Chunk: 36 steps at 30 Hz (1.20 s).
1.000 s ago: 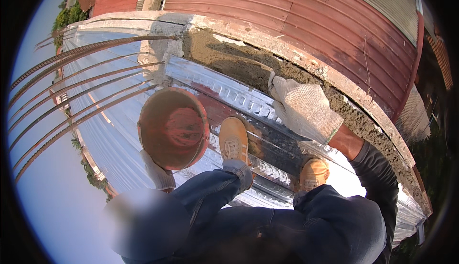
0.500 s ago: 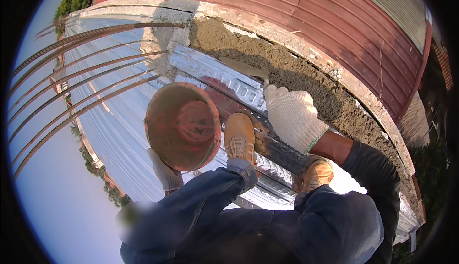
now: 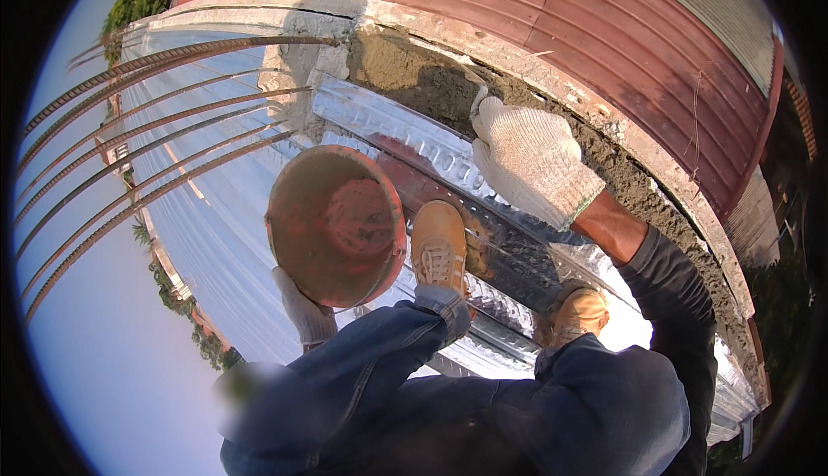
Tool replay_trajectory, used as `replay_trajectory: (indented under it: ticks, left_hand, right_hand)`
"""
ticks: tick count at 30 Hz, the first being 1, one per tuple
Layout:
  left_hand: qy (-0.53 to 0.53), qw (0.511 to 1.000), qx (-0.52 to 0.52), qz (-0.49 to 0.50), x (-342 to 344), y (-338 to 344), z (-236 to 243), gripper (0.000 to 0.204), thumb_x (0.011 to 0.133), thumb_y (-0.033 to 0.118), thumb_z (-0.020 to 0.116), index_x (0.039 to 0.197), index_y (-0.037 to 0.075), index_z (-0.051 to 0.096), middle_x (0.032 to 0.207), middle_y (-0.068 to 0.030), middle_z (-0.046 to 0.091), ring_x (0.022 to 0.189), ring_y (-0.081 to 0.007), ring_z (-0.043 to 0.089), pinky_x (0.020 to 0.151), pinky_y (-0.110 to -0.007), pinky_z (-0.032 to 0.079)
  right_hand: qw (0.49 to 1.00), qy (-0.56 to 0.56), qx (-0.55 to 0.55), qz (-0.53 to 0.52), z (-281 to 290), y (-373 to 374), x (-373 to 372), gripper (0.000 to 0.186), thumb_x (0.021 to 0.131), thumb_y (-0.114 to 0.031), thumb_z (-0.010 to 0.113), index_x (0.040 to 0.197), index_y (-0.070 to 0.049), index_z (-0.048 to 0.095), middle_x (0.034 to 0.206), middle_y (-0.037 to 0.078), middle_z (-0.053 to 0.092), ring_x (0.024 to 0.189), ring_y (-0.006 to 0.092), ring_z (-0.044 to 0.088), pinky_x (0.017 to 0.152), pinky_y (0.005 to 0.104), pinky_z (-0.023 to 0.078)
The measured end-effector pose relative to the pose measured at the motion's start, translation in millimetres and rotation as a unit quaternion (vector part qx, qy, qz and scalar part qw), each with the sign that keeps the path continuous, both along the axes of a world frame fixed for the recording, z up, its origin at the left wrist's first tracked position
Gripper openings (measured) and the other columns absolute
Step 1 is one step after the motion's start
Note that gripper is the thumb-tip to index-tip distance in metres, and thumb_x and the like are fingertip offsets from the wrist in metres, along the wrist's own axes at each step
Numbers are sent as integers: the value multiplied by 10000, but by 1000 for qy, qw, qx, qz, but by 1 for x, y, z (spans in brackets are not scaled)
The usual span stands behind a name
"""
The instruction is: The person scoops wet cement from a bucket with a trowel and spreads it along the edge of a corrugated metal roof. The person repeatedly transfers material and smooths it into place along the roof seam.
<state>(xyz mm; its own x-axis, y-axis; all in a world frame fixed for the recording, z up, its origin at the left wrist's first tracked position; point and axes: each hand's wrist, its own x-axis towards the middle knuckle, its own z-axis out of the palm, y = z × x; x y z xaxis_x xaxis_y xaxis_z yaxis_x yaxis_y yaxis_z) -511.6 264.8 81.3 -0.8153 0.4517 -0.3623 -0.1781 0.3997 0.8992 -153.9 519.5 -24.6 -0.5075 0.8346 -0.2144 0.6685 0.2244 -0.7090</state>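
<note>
My gloved right hand [image 3: 536, 164] is closed around a trowel [image 3: 479, 99]. Only the trowel's bent metal neck shows clearly; its blade is hard to tell from the dark, shaded mortar. Beyond the hand, wet grey-brown mortar [image 3: 388, 64] lies in a strip along the inner side of a concrete edge. On the left, my gloved left hand [image 3: 304, 310] grips a red bucket [image 3: 335, 226] low on its near side, with the fingers partly hidden. The bucket is tilted so that its inside faces me, its walls coated in mortar residue.
Several rusty rebars [image 3: 172, 55] jut out at the left from a concrete post [image 3: 297, 71]. My shoes [image 3: 438, 247] stand on a dark, mortar-stained beam [image 3: 517, 265] amid shiny ribbed metal decking [image 3: 392, 135]. Red corrugated roofing [image 3: 552, 23] lies beyond the concrete edge [image 3: 509, 58].
My right hand has moved away from me with the trowel, further over the mortar. The trowel's blade, plain before, is now hard to see. The bucket has hardly moved.
</note>
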Motion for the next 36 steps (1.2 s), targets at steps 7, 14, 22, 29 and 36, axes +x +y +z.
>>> replay_trajectory:
  ticks: [7,14,22,29,36]
  left_hand:
    - [19,999,-26,28,7,-13,2,744,1181,578,590,1615,-24,534,1606,-175,636,1396,-294,677,1143,-430,590]
    - [0,1000,-16,2,3,-16,2,749,1187,566,578,1642,-25,505,1637,-177,613,1441,-306,645,1180,-448,568]
    - [-1,1000,-14,-8,-4,-10,-4,725,1206,546,544,1648,-27,497,1665,-178,585,1450,-317,636,1186,-452,564]
    - [4,1000,-3,0,-1,-9,1,669,1221,506,528,1618,-33,525,1597,-187,637,1397,-303,674,1150,-456,588]
    - [37,998,35,-24,32,23,13,435,1209,392,609,1395,2,660,1290,-75,747,1121,-179,735,944,-361,628]
  right_hand:
    - [995,-44,51,71,5,7,-32,332,901,-128,787,1131,105,725,900,246,801,817,395,839,686,500,660]
    - [987,-70,-59,129,17,-12,-28,382,936,-119,763,1240,91,667,887,215,797,773,379,830,643,496,653]
    - [980,-70,-142,124,30,-21,-20,363,984,-183,711,1205,101,664,833,232,778,788,410,821,674,522,652]
    - [980,-33,-175,87,47,-31,24,314,1014,-275,702,1107,14,621,906,269,726,928,505,760,821,582,611]
    - [992,22,-127,0,58,-65,64,289,1009,-233,751,1170,-20,642,887,258,697,896,489,752,781,565,580]
